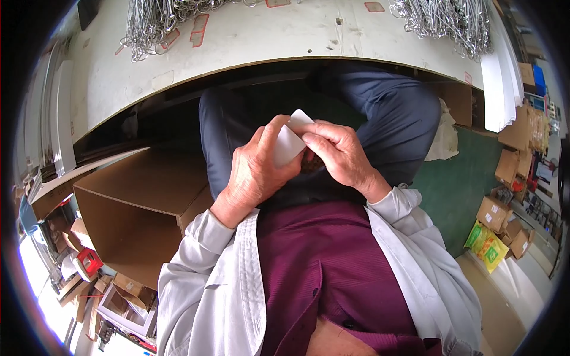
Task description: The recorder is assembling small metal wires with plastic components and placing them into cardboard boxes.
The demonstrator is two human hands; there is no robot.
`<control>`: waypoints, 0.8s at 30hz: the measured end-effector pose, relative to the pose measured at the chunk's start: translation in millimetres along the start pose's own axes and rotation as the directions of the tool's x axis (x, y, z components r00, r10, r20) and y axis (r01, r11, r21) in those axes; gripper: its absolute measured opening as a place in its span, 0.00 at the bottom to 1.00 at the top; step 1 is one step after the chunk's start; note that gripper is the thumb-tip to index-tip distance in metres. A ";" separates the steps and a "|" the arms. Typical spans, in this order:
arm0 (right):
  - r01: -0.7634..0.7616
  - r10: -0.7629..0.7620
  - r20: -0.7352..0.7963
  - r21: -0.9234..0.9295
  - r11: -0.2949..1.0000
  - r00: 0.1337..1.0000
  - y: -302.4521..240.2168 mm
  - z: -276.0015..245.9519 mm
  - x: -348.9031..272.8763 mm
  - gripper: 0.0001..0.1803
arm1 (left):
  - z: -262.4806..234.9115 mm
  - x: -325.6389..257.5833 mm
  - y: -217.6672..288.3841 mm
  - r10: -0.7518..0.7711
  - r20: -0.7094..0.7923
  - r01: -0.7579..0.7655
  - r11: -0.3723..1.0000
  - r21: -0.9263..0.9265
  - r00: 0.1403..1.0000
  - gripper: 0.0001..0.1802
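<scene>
1. White flat pieces with rounded corners (pixel 286 147) sit between the person's two bare hands, above the lap, near the worktable's edge.
2. Left hand (pixel 255 168) grips the lower piece between thumb and fingers; right hand (pixel 344 154) has thumb and fingers closed at the upper piece's edge.
3. Off-white worktable (pixel 267 41) spans the top, its surface scuffed and marked with red-outlined patches.
4. Green floor (pixel 460 184) shows to the right; brown cardboard cartons (pixel 491 213) stand beyond it, near yellow-and-green plastic packaging (pixel 487 246).
5. Counted: two white pieces show, though whether they join cannot be told; two silver looped-wire bundles (pixel 153 28) lie on the worktable, one at each side; one large, open brown cardboard box (pixel 139 181) stands left of the legs.
</scene>
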State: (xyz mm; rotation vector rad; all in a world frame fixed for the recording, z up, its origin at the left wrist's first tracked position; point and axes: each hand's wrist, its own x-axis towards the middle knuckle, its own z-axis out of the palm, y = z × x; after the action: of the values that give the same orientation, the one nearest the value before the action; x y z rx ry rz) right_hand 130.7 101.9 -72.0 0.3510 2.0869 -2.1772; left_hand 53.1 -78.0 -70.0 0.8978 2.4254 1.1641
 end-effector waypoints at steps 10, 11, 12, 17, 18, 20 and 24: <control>0.080 -0.093 -0.249 -0.061 0.995 0.964 14.2 14.3 -6.3 0.17 | 1.4 5.1 0.8 -0.042 0.048 0.043 0.999 -0.005 0.998 0.32; 0.113 -0.148 -0.252 -0.149 0.982 0.956 15.0 15.8 -5.3 0.16 | 1.5 3.4 0.8 0.000 0.069 -0.005 0.998 0.065 0.998 0.31; 0.035 -0.089 -0.217 -0.239 0.970 0.972 12.9 12.8 -6.4 0.12 | 1.8 2.2 0.4 0.041 0.093 -0.053 0.990 0.134 0.995 0.31; 0.236 -0.330 -0.175 -0.408 0.882 0.928 -1.0 18.3 -5.1 0.12 | 2.8 0.5 -4.8 0.064 0.047 -0.066 0.997 0.045 0.997 0.32; 0.184 -0.259 -0.202 -0.328 0.926 0.944 1.0 17.9 -5.9 0.12 | 2.8 0.8 -4.1 0.044 0.030 -0.044 0.999 0.015 0.999 0.33; -0.128 0.103 -0.185 -0.127 0.984 0.977 -1.1 11.1 -7.2 0.12 | 0.8 1.2 2.5 -0.027 0.052 0.027 1.000 -0.003 0.998 0.35; 0.085 -0.135 -0.224 -0.220 0.972 0.965 4.7 23.3 -2.4 0.09 | 3.9 -1.1 -1.9 -0.063 0.067 0.061 0.998 0.035 0.996 0.40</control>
State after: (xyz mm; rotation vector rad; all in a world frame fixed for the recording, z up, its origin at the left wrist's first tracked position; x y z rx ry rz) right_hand 131.9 78.3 -75.3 0.5075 2.4944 -2.0333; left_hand 55.2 -77.4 -74.0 0.8515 2.4066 1.0577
